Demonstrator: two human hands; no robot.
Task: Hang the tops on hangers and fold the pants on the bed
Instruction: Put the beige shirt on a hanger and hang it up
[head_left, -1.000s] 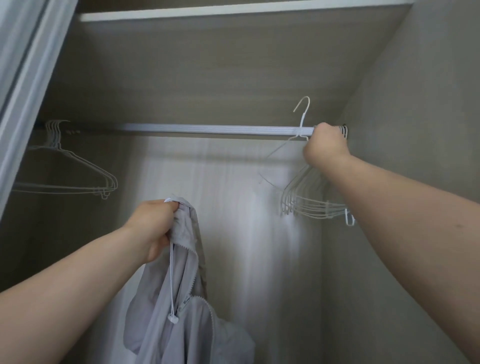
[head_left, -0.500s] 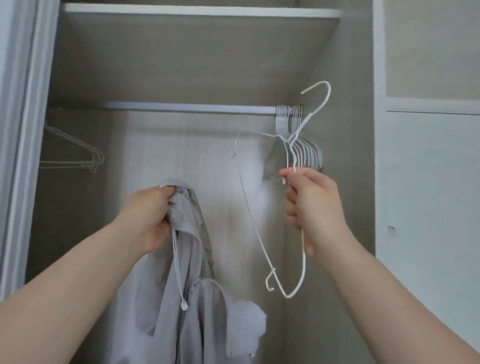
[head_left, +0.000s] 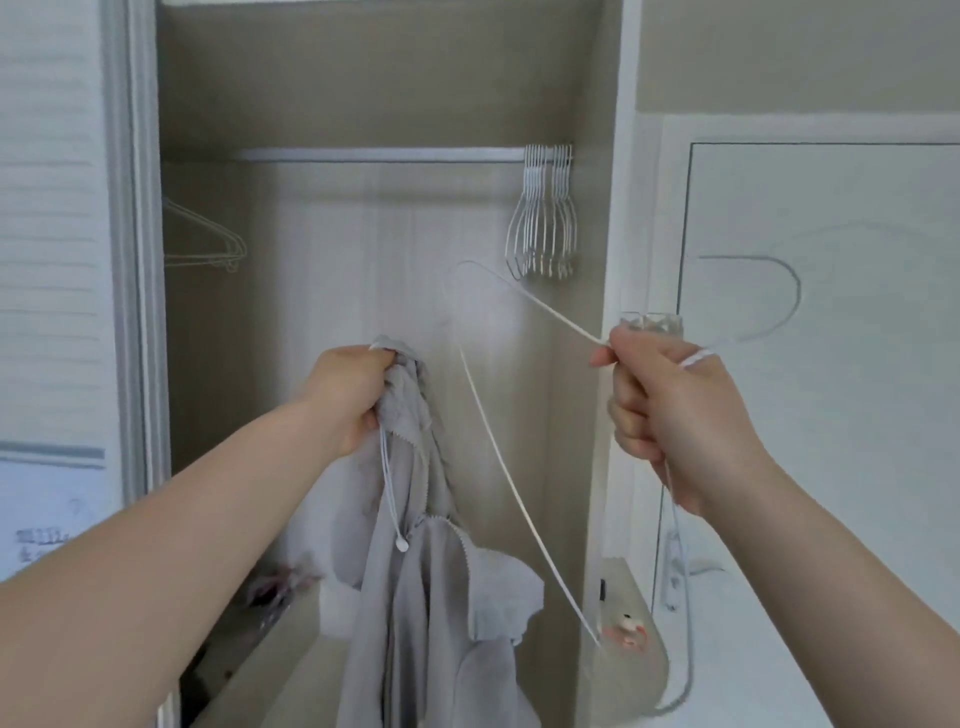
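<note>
My left hand (head_left: 347, 396) grips the top of a light grey zip-up top (head_left: 421, 587), which hangs down in front of the open wardrobe with a white drawstring dangling. My right hand (head_left: 670, 415) is closed on the neck of a white wire hanger (head_left: 498, 467). The hanger is tilted, its hook pointing right over the white door and its frame reaching left and down between my hands. Hanger and top are apart.
A clothes rail (head_left: 379, 154) spans the wardrobe, with a bunch of several white hangers (head_left: 545, 228) at its right end and more hangers (head_left: 208, 244) at the left. A sliding door frame (head_left: 137, 260) stands left, a white door (head_left: 831, 364) right.
My right hand has pulled one hanger off the rail and brought it down and to the right, out of the wardrobe. The view has drawn back. My left hand keeps holding the grey top.
</note>
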